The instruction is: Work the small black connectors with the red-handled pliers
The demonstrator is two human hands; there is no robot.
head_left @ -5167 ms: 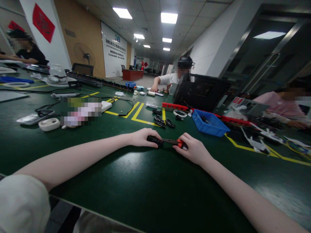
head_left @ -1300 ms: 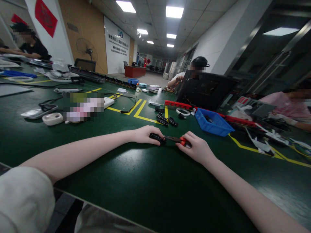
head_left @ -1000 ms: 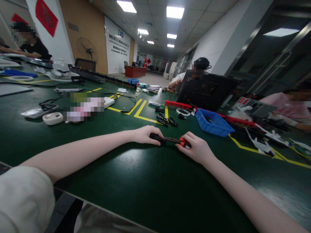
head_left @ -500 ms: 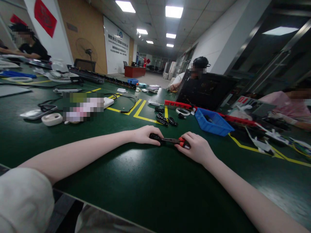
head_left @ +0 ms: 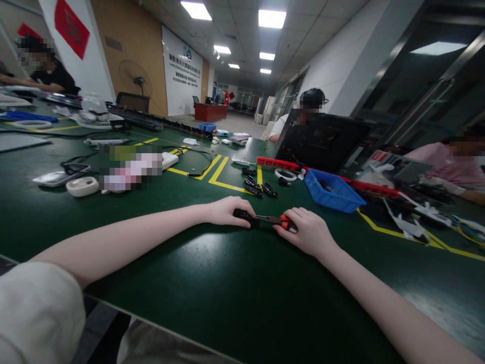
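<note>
pliers (head_left: 273, 220) in the right hand (head_left: 310, 232), grip closed, seemingly work at the black part (head_left: 242, 215) clasped by the left hand (head_left: 226, 210), inward of the near edge of the worktop (head_left: 227, 298), likely calling next for steady holding.

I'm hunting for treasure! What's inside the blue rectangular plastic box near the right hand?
Inside the blue rectangular plastic box lie small dark things, too blurry to name. Its near wall covers part of the inside, so anything there is hidden.
</note>
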